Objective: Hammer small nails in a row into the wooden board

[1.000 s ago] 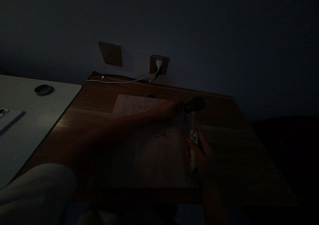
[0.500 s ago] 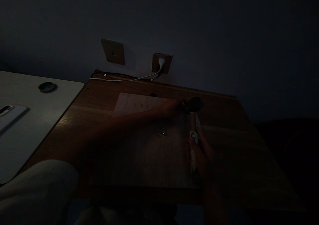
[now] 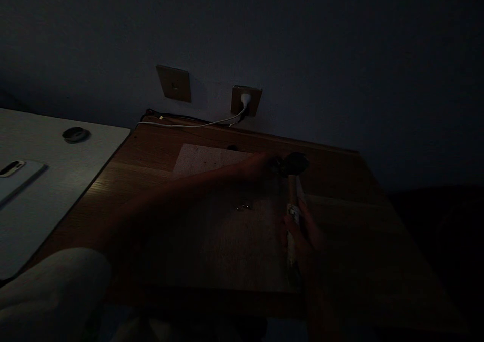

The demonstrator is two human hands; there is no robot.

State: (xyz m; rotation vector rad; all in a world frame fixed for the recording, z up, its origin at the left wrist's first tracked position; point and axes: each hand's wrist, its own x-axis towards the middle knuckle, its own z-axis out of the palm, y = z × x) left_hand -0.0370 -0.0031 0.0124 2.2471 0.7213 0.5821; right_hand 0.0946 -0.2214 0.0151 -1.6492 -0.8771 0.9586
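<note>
Wooden-handled, with a dark head, the hammer (image 3: 292, 189) is over the right-hand part of a pale board (image 3: 234, 246) on the brown desk (image 3: 359, 221); whether it rests there or is held just above is too dark to tell. The right hand (image 3: 306, 236) has its fingers wrapped around the handle, nearer the wearer than the head is. The left hand (image 3: 257, 166) reaches across the board, its fingertips just beside the hammer's head, on its left; I cannot tell whether they grasp anything or touch it. Those left fingers seem the main worry: so close to the head and in such dim light, a slip or a misaimed blow could pinch or strike them. A jolt might also scatter the small shiny metal pieces (image 3: 243, 206), which lie on the board nearer the wearer than the left hand, apart from the fingers of both hands
</note>
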